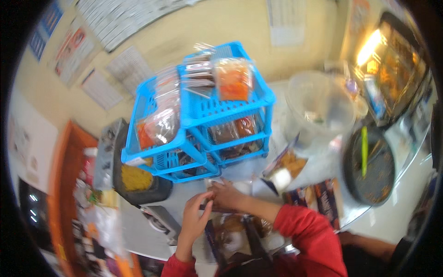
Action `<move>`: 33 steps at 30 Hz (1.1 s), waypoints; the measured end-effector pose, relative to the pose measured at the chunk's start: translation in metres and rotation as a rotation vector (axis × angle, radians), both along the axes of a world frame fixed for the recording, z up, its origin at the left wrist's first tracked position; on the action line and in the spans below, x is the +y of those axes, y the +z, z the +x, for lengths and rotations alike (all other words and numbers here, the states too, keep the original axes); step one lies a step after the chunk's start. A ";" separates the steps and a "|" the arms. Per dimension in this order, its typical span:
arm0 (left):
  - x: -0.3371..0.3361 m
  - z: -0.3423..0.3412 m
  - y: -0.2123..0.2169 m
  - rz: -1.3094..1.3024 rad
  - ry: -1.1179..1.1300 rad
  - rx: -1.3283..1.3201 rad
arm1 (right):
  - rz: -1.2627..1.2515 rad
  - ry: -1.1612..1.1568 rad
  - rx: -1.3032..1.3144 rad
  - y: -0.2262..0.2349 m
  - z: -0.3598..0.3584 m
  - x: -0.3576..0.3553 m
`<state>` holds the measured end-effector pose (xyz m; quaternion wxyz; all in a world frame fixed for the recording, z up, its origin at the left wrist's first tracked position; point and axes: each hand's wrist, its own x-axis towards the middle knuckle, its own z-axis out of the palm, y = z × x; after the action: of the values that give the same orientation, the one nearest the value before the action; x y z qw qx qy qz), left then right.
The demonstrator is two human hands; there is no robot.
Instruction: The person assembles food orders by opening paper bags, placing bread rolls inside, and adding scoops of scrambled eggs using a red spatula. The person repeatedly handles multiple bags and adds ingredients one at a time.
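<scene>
Two hands meet low in the centre of the frame, at the foot of a blue plastic rack (203, 111) stacked with clear packets of food. The left hand (196, 219) rises from the lower edge, its fingers bent together toward the right hand (228, 196), whose red sleeve (304, 233) crosses in from the lower right. A small dark item (205, 206) sits between the fingertips of both hands; motion blur hides what it is and whether either hand truly grips it. Beneath the wrists lies a clear packet of brown food (230, 231).

The counter is crowded. To the left of the rack stands a dark tray of yellow food (136, 180); to the right of the hands an opened packet (284, 168) stands near a large clear plastic tub (318, 106). At far right a round dark pan (371, 168) holds a green utensil (364, 150).

Risk, as judged from this view: the hands work just beside the rack's lower shelf, so a lifted elbow or knuckle could knock it and spill the loose packets leaning out of its upper baskets. The opened packet could tip if the sleeve sweeps right. Open room is scarce; the only bare surface is the pale strip of counter (138, 231) at lower left of the hands.
</scene>
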<state>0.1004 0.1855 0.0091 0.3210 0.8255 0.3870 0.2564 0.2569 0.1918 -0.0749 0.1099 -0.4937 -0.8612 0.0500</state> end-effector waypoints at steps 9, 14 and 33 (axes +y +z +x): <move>0.075 0.059 -0.049 -0.239 -0.608 1.069 | -0.121 -0.426 0.068 0.121 0.197 -0.086; 0.065 0.049 -0.073 -0.070 -0.629 0.919 | -0.594 -0.750 0.069 0.046 0.217 -0.053; 0.063 0.044 -0.098 -0.059 -0.518 0.649 | -0.373 -1.025 0.272 -0.052 0.189 -0.022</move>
<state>0.1442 0.2483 -0.0893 0.2597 0.9240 0.2548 -0.1176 0.4457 0.1697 -0.1271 0.1409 -0.8493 -0.4658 0.2047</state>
